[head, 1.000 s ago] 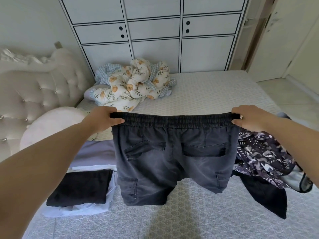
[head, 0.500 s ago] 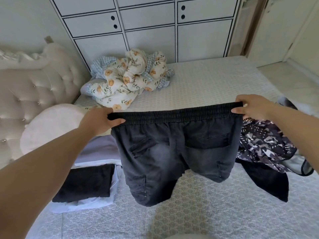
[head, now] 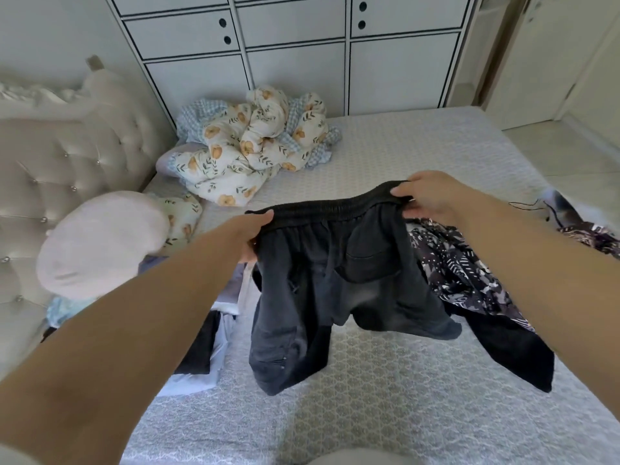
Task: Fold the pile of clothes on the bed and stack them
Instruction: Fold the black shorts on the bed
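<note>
White cabinets back the bed (head: 385, 380). Above it hang dark shorts (head: 335, 280) — left hand (head: 256, 234) and right hand (head: 426, 199) each pinch the waistband, fingers (head: 401, 189) curled over its elastic edge.

We see our left forearm (head: 141, 317) covering most of the stack of folded dark and white clothes (head: 204, 347). The dark grey cargo shorts (head: 335, 290) hide part of the patterned purple-and-white garment (head: 449, 263), whose far end the right edge cuts off.
</note>
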